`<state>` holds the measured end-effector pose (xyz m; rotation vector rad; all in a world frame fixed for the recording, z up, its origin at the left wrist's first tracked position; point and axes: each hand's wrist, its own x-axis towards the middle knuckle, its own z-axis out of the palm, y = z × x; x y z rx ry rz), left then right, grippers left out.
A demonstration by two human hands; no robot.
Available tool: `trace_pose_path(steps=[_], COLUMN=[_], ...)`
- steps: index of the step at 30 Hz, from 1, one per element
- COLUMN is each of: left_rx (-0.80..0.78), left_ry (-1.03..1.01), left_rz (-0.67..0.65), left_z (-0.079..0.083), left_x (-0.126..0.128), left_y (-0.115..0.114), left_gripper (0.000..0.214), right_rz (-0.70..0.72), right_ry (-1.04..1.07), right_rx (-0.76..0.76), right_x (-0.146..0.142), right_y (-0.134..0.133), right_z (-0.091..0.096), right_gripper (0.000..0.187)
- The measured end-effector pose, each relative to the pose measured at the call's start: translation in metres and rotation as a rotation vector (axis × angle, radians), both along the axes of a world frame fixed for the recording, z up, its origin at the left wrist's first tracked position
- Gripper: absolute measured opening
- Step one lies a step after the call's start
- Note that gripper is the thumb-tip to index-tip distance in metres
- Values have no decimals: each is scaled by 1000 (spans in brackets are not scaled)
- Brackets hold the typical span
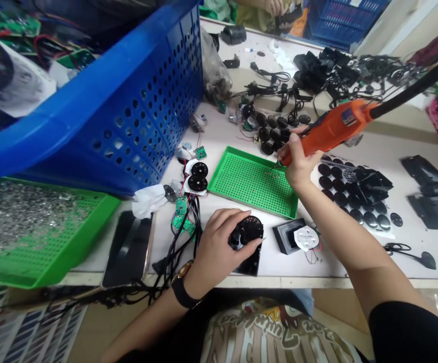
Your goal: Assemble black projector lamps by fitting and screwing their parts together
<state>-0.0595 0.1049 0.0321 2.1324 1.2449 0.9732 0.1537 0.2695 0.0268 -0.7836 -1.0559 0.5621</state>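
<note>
While the left hand (219, 247) is cupping a black dial (250, 229), the right hand (298, 164) is gripping an orange soldering iron (334, 128).
Its long axis is slanting down-left, tip toward a green tray (253, 181).

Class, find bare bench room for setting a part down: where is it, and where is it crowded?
Bare white tabletop lies right of the round black discs, below the black panels. Black cables crowd the far side.

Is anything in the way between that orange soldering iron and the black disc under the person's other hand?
Yes. A green perforated tray lies between them. The orange soldering iron, held in the right hand, is over the tray's far corner, while the black disc, under the left hand, sits just beyond the tray's near edge.
</note>
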Motion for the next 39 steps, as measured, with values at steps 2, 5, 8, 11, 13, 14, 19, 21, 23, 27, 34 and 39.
trace_pose_path(steps=[2, 5, 8, 11, 13, 14, 19, 21, 23, 27, 34, 39], left_rx=[2, -3, -5, 2, -2, -10, -31, -4, 7, -17, -72, -37], left_ry=[0, -2, -1, -2, -9, -13, -27, -15, 23, 128, 214, 215], left_rz=[-3, 0, -4, -12, -11, -10, -49, -84, -115, -162, -175, -204], left_z=[-1, -1, -1, 1, 3, 3, 3, 3, 5, 9, 8, 15], left_x=[1, 3, 5, 7, 9, 10, 23, 31, 41, 62, 82, 79], left_y=[1, 1, 2, 2, 2, 2, 7, 12, 17, 26, 40, 36], left_gripper=[42, 42, 42, 42, 43, 43, 44, 45, 47, 47, 48, 49], right_rz=[32, 49, 35, 26, 32, 39, 83, 89, 92, 82, 35, 0], right_ry=[1, -29, -52, -5, 49, 76, 162, 172, 189, 236, 267, 283], right_rx=[-9, -50, -102, -110, -92, -79, -39, -39, -28, 2, -29, -7], right_x=[-5, -9, -10, -9, -9, -9, -9, -7, -5, 2, 24, 40], right_y=[3, 7, 9, 5, -4, -11, -60, -78, -91, -101, -97, -109], right_z=[-3, -10, -12, -4, 9, 16, 52, 60, 63, 62, 59, 65], right_gripper=[37, 40, 44, 43, 38, 34, 15, 12, 11, 12, 21, 24])
